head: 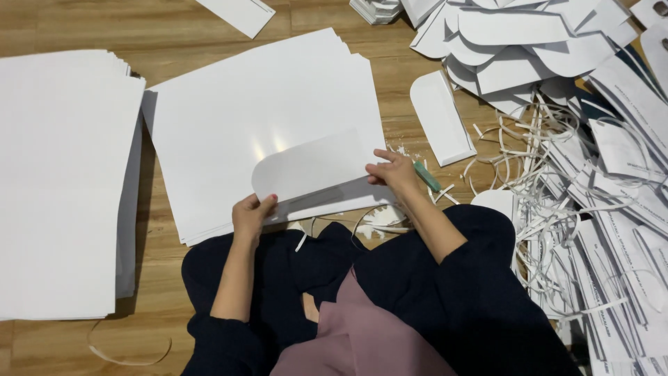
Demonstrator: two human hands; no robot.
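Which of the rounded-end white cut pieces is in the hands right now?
The rounded piece lying on the middle paper stack, pinched by left hand and right hand; the others lie untouched at upper right.

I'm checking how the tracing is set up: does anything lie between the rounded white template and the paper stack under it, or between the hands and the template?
Nothing visible does. The rounded template lies flat on the paper stack; the left hand pinches its lower left edge, and the right hand, holding a green pen, touches its right edge.

cut piece (309, 167) lies on middle stack (229, 118), strips (550, 181) right
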